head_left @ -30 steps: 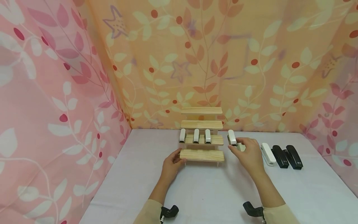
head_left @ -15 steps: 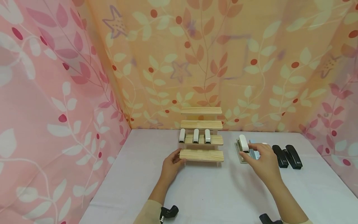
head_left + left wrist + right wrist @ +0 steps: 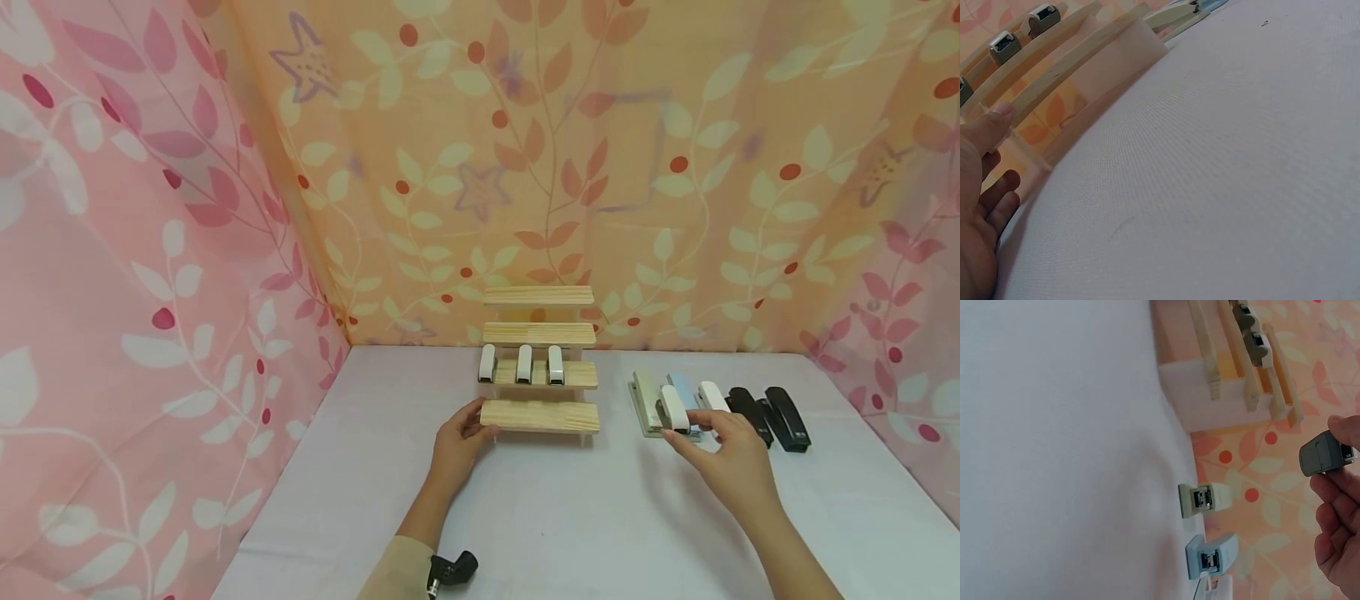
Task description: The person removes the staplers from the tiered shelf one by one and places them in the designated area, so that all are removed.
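Observation:
My right hand (image 3: 731, 458) pinches a small white stapler (image 3: 674, 408) between thumb and fingers, raised over the other staplers. In the right wrist view the dark grey base of that stapler (image 3: 1322, 454) faces the camera. A tiered wooden display stand (image 3: 540, 417) stands at the back middle, and my left hand (image 3: 457, 442) grips the left end of its lowest board. The left wrist view shows the thumb (image 3: 1001, 110) on that board's edge. Three small white staplers (image 3: 524, 364) sit in a row on the second board from the bottom.
Right of the stand, a pale green stapler (image 3: 645, 392) and a light blue stapler (image 3: 681, 387) lie on the white-covered table (image 3: 555, 517). Beyond them are a white stapler (image 3: 712, 395) and two black staplers (image 3: 787, 419). A patterned curtain (image 3: 420, 167) hangs behind.
My right hand has carried the small white stapler rightward and nearer to me, away from the stand, to above the other staplers. The left hand has stayed at the lowest board.

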`<state>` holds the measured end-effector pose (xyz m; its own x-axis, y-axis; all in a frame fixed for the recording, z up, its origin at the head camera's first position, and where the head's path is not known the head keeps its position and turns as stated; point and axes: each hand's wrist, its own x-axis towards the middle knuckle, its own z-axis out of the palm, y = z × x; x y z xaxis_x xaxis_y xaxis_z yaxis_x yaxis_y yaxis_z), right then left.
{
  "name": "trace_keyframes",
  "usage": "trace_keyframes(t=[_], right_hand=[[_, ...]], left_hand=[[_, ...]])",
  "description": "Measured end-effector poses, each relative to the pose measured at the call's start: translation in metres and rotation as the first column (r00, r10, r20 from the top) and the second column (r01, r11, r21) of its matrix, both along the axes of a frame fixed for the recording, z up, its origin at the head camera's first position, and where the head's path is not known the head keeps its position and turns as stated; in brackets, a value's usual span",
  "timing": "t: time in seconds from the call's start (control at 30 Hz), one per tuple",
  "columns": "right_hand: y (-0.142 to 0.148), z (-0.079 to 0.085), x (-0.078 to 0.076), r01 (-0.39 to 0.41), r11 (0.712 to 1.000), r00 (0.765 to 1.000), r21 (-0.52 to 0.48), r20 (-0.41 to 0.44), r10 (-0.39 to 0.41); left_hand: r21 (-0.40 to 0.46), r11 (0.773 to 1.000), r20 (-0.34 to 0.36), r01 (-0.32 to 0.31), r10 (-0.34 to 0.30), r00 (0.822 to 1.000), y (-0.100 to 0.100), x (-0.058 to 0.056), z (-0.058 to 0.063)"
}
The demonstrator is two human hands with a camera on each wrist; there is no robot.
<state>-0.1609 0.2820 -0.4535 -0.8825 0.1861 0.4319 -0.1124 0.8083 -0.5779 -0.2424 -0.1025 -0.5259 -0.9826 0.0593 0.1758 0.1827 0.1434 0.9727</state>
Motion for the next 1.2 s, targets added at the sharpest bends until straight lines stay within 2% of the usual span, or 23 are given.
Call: trace_keyframes(t=[0.37, 0.7, 0.77, 0.9, 1.0, 1.2], right_hand=[[0.01, -0.017, 0.004, -0.001, 1.0, 0.992, -0.003, 0.127, 0.002], [0.014, -0.036, 0.005, -0.003, 1.0, 0.989, -0.018, 0.146, 0.005], [0.016, -0.039, 0.004, -0.001, 1.0, 0.985, -0.023, 0.173, 0.005], [0.019, -0.049, 0.001, -0.005, 0.999, 0.969, -0.048, 0.247, 0.017], [0.02, -0.055, 0.0, -0.016, 0.998, 0.966, -0.062, 0.258, 0.031], [0.021, -0.063, -0.002, -0.012, 0.997, 0.952, -0.079, 0.303, 0.035]], left_hand=[[0.0, 1.0, 0.009, 0.013, -0.013, 1.0, 0.001, 0.001, 0.0], [-0.005, 1.0, -0.018, 0.001, -0.002, 1.0, 0.0, 0.002, 0.003], [-0.01, 1.0, -0.016, -0.001, 0.001, 1.0, 0.0, -0.001, -0.001], [-0.012, 1.0, -0.006, -0.009, 0.009, 1.0, 0.0, -0.01, -0.017], [-0.006, 1.0, -0.016, -0.006, 0.006, 1.0, -0.002, -0.015, -0.027], [-0.014, 1.0, -0.019, 0.012, -0.012, 1.0, -0.005, -0.018, -0.032]])
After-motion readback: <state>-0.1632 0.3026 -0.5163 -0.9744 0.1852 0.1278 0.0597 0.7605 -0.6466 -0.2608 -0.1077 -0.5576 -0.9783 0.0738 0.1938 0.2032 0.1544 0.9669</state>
